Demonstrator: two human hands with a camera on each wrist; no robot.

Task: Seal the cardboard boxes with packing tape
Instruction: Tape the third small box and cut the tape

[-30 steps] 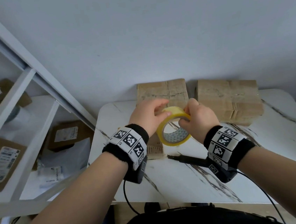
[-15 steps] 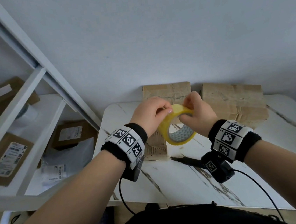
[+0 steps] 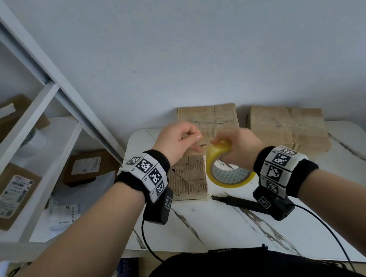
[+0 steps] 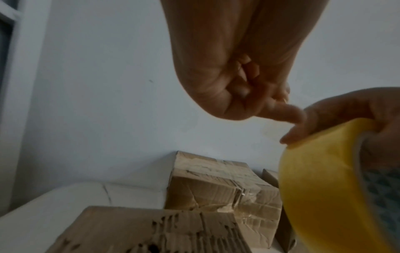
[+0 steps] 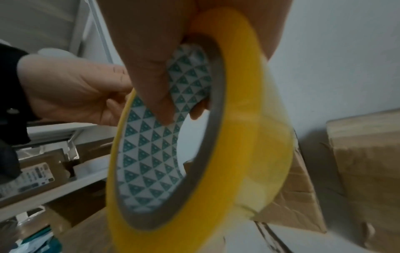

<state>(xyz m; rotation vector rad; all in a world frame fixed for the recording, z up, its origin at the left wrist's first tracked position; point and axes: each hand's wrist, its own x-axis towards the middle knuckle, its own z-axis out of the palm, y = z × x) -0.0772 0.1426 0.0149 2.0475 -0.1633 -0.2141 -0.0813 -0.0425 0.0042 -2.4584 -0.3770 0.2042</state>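
Yellow packing tape on a wide roll with a teal-triangle printed core [image 3: 228, 174] hangs in the right hand [image 3: 238, 142], whose fingers hook through the core and curl over the upper rim, above the white marble-veined table [image 3: 231, 223] just beside the nearest box. The left hand [image 3: 179, 142] is curled, thumb and forefinger pressed together right at the roll's top edge; whether a clear tape end is actually pinched there I cannot tell, though the left wrist view shows a faint pale film near those fingertips. I judge the roll light and stiff at the core, so the hooked grip suits it, while the free end will be thin, slippery on its back, sticky beneath and quick to fold onto itself; it is best taken by the very tip and kept taut. Three worn brown cardboard boxes sit toward the far edge of the table: a near one with ragged, torn corrugation [image 3: 188, 180] by the left edge, one behind it against the wall [image 3: 209, 118], and another toward the far right corner [image 3: 286, 125]. All appear closed, so nothing of their contents shows; the back one shows glossy crinkled tape. A black pen-like tool [image 3: 236, 201] lies on the table nearer the front edge. White shelving [image 3: 39, 108] at left holds labelled parcels.
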